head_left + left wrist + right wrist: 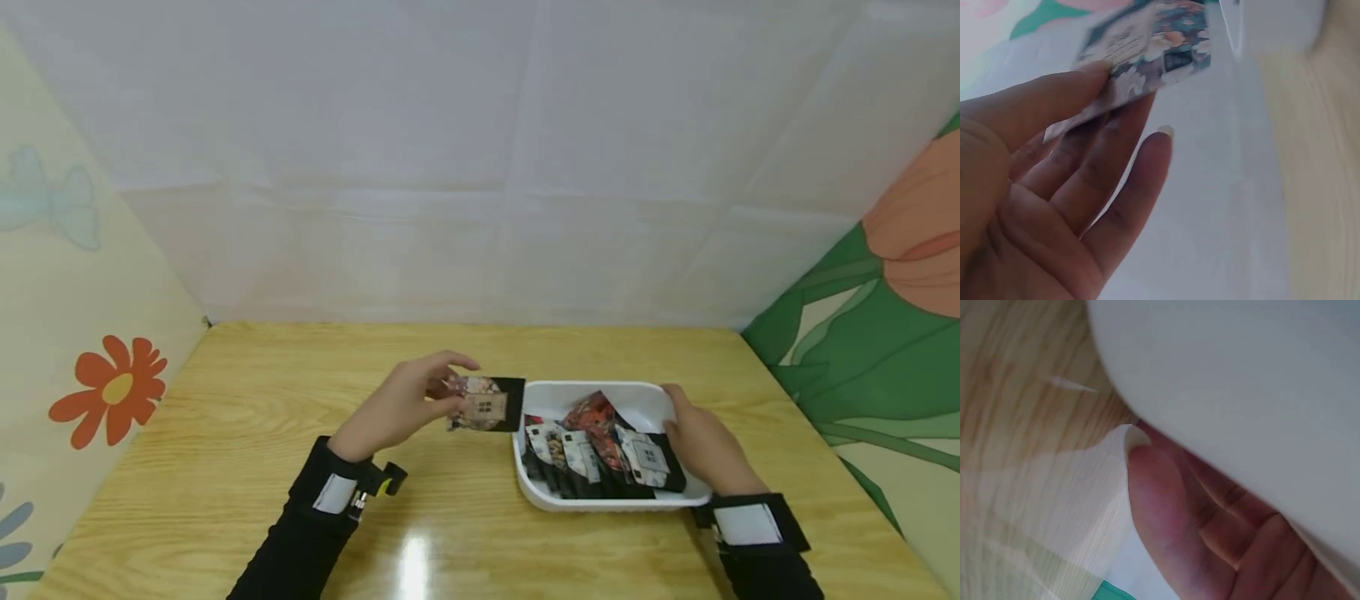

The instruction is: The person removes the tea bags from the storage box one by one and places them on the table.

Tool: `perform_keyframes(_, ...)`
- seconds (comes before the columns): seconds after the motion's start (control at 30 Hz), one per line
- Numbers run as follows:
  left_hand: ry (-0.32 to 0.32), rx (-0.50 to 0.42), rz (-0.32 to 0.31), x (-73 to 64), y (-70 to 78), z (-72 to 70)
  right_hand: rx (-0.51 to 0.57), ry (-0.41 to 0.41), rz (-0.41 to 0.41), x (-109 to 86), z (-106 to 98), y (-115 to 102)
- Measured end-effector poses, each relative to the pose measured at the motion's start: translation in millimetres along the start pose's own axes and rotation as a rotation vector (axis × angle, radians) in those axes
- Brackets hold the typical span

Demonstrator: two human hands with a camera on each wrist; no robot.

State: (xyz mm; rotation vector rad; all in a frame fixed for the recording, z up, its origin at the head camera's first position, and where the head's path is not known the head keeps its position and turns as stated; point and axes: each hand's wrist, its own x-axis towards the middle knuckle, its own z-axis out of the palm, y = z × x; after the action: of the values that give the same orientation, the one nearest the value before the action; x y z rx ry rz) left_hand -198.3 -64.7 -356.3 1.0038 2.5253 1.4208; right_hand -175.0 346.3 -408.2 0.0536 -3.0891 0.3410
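Note:
My left hand (397, 406) pinches a small flat packet (487, 407) by its left end, thumb on one face and fingers behind. The packet has a floral print, a beige label and a black right end. It is held up just left of a white plastic basin (527, 492), its black end close to the rim. In the left wrist view, floral print and a pale label show on the packet (1169, 47). At the basin's right side, my right hand (708, 446) grips the wall near the rim. Its fingers (1160, 494) lie against the outside in the right wrist view.
Several similar packets (581, 458), black with white labels, and a red printed one (596, 421) lie overlapping inside the basin. All this is on a wooden table (300, 367). White sheeting (375, 250) stands behind, with painted walls at both sides.

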Motion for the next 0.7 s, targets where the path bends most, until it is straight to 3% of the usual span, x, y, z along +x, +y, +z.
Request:
perform_keyframes(0.13, 0.074, 0.111, -0.075, -14.0, -11.2, -28.7, -0.006, 0.001, -0.008, 1.0, 2, 1)
perform_keyframes(0.23, 0.092, 0.175, -0.137, -22.3, -20.1, -47.1, -0.002, 0.005, -0.015, 1.3, 2, 1)
perform_keyframes(0.37, 0.078, 0.211, -0.185, -30.3, -34.3, -63.8, 0.005, 0.000, -0.010, 1.1, 2, 2)
perform_keyframes(0.53, 0.068, 0.218, -0.180, -41.2, -55.0, -78.5, 0.006, 0.007, -0.017, 0.7, 3, 4)
perform_keyframes(0.7, -0.026, 0.252, -0.176, -52.8, -73.5, -92.9, 0.004, 0.027, -0.037, 1.3, 3, 3)
